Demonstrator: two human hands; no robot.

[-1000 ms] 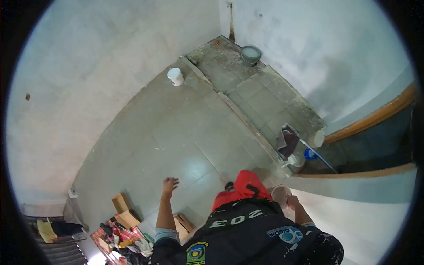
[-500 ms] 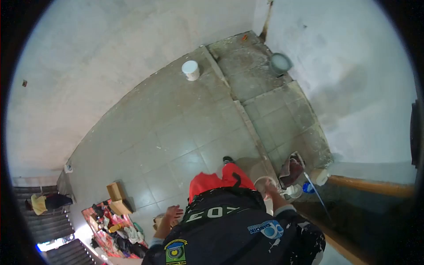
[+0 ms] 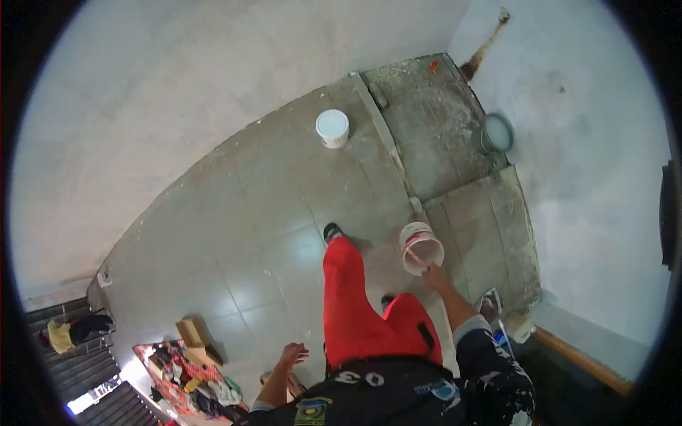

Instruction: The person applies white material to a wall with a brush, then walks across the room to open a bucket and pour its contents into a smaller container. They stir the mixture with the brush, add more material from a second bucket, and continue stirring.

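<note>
My right hand (image 3: pixel 431 276) is closed at the near rim of a white bucket (image 3: pixel 420 248) with reddish stains. The bucket is tilted so its open mouth faces me, and its inside looks pale. Down at my left side, my left hand (image 3: pixel 293 353) hangs with fingers apart and nothing in it. One of my red-trousered legs (image 3: pixel 344 284) is stretched forward on the tiles, the other bent behind the bucket arm.
A lidded white tub (image 3: pixel 332 128) stands on the tiled floor (image 3: pixel 284 206) near a low ridge (image 3: pixel 380 128). A grey bucket (image 3: pixel 496 133) sits by the right wall. Cloths, a cardboard box (image 3: pixel 197 341) and a person (image 3: pixel 74 332) are at lower left.
My right hand has swung forward with the bucket, away from the cloth and bottles at the right. My legs have stepped forward; the view has shifted closer to the tub.
</note>
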